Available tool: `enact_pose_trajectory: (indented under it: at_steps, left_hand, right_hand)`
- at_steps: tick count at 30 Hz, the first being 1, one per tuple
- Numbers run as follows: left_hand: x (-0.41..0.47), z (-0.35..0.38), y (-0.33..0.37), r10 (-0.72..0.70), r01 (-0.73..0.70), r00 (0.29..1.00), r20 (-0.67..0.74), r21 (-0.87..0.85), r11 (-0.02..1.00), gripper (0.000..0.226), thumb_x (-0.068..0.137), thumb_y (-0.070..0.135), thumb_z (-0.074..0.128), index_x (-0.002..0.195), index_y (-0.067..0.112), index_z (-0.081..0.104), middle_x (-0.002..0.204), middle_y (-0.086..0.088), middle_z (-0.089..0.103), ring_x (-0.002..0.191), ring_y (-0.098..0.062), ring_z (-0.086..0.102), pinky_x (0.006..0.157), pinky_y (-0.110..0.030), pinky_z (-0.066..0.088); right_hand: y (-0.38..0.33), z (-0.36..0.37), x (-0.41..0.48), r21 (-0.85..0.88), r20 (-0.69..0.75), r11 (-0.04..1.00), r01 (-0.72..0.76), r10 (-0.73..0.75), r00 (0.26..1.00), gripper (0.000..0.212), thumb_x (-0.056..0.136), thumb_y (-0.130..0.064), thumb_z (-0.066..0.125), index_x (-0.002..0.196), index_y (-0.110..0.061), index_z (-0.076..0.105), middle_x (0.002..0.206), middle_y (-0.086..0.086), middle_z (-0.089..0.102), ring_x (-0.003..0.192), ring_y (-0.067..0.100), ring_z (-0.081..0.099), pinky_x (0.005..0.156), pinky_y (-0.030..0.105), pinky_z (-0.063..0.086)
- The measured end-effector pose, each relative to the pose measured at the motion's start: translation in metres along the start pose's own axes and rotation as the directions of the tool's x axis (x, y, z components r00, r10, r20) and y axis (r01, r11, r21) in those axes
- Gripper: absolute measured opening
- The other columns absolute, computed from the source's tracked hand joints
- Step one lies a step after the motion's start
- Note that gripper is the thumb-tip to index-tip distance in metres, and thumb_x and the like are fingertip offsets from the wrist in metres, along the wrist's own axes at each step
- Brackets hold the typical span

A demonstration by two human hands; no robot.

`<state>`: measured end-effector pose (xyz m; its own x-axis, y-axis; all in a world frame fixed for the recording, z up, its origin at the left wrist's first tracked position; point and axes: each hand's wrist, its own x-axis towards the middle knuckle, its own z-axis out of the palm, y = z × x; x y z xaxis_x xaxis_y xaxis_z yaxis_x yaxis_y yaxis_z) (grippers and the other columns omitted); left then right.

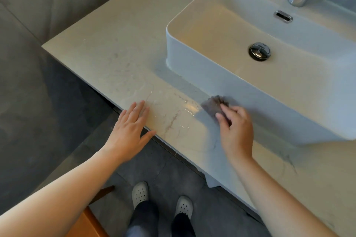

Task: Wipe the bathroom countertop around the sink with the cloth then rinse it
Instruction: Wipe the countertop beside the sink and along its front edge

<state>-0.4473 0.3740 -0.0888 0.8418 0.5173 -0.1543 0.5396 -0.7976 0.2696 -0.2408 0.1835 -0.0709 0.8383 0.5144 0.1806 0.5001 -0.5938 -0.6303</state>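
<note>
The right hand (236, 127) grips the grey cloth (213, 105) with curled fingers (223, 119) and presses it onto the tabletop (115, 54), just beside the front wall of the white sink (212, 75). The left hand (131, 129) lies flat on the tabletop at its front edge, apart from the cloth, fingers straight, slightly spread, holding nothing. Wet streaks (189, 110) show between the two hands.

Small crumpled cloth (213, 105) in the right hand (236, 131) was a mottled brownish grey. Polished stone countertop (115, 54) under that grip was cream with thin brown veins. Boxy ceramic sink (212, 75) right behind the grip was plain white, with a shiny chrome round drain plug (259, 51).
</note>
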Motion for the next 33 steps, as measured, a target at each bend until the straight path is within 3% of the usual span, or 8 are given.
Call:
enact_pose_trajectory:
  at_steps: [2,5,9,13,20,26,30,33]
  left_hand:
    - [0.005,-0.003,-0.004,0.004,-0.004,1.000,-0.004,-0.014,1.000,0.074,0.092,0.057,0.034,0.151,0.017,0.012,0.159,-0.001,-0.004,0.145,-0.018,-0.009,0.119,-0.039,0.001]
    - [0.013,-0.005,-0.011,-0.014,0.014,1.000,-0.014,-0.048,0.999,0.074,0.093,0.053,0.037,0.151,0.017,0.010,0.158,0.000,-0.007,0.145,-0.017,-0.012,0.119,-0.038,0.001]
    - [0.016,-0.009,-0.018,-0.071,0.069,0.997,-0.016,-0.111,0.991,0.076,0.093,0.055,0.035,0.151,0.017,0.005,0.158,0.001,-0.007,0.144,-0.015,-0.014,0.118,-0.034,0.000]
    - [0.015,-0.008,-0.029,-0.014,0.014,1.000,0.006,-0.010,1.000,0.082,0.087,0.067,0.018,0.151,0.016,0.009,0.158,0.000,-0.001,0.146,-0.016,-0.007,0.118,-0.033,0.002]
    - [0.018,-0.011,-0.035,0.007,-0.011,0.999,0.045,0.096,0.995,0.086,0.083,0.070,0.017,0.149,0.014,0.021,0.158,-0.005,0.012,0.146,-0.021,0.006,0.118,-0.042,0.015]
    - [0.020,-0.024,-0.039,0.054,-0.057,0.997,0.053,0.059,0.997,0.081,0.084,0.064,0.017,0.147,0.016,0.030,0.156,-0.002,0.021,0.144,-0.020,0.016,0.115,-0.031,0.008]
    - [0.022,-0.034,-0.045,0.098,-0.102,0.993,0.067,0.045,0.994,0.067,0.092,0.056,0.039,0.147,0.020,0.030,0.156,0.000,0.022,0.143,-0.020,0.019,0.110,-0.027,0.008]
    - [0.022,-0.036,-0.042,0.097,-0.099,0.993,0.069,0.020,0.995,0.063,0.092,0.044,0.051,0.147,0.019,0.031,0.156,-0.001,0.023,0.142,-0.021,0.019,0.111,-0.029,0.012]
  right_hand:
    - [0.010,0.009,0.017,-0.161,0.035,0.987,0.012,-0.007,0.999,0.032,0.087,-0.017,0.064,0.118,-0.012,0.065,0.107,0.007,0.061,0.102,0.028,0.054,0.087,0.046,0.045]
    - [0.019,0.027,0.017,-0.300,0.039,0.950,0.084,-0.076,0.996,0.033,0.085,-0.017,0.066,0.117,-0.010,0.066,0.109,0.011,0.061,0.102,0.033,0.055,0.083,0.048,0.046]
    - [0.013,0.043,0.016,-0.245,-0.040,0.969,0.031,-0.042,0.998,0.031,0.087,-0.018,0.064,0.116,-0.007,0.065,0.105,0.011,0.060,0.095,0.034,0.054,0.079,0.048,0.047]
    - [0.006,0.053,0.016,-0.200,-0.057,0.980,0.011,-0.022,0.998,0.031,0.089,-0.021,0.061,0.117,-0.008,0.064,0.103,0.010,0.058,0.094,0.033,0.054,0.078,0.049,0.048]
    - [-0.022,0.069,0.018,-0.164,-0.008,0.983,0.081,-0.083,0.996,0.032,0.088,-0.020,0.062,0.117,-0.008,0.065,0.102,0.009,0.059,0.090,0.032,0.054,0.076,0.037,0.043]
    - [-0.038,0.070,-0.038,-0.154,0.109,0.980,0.124,-0.108,0.988,0.032,0.088,-0.026,0.062,0.116,-0.014,0.067,0.105,0.002,0.059,0.094,0.022,0.054,0.077,0.037,0.041]
    - [-0.049,0.067,-0.072,-0.118,0.186,0.976,0.185,-0.162,0.969,0.035,0.091,-0.035,0.050,0.117,-0.018,0.066,0.105,-0.004,0.056,0.093,0.014,0.051,0.076,0.030,0.038]
    - [-0.051,0.060,-0.077,-0.002,0.301,0.978,0.210,-0.199,0.933,0.031,0.089,-0.029,0.060,0.118,-0.019,0.065,0.104,-0.007,0.055,0.093,0.014,0.052,0.078,0.033,0.047]
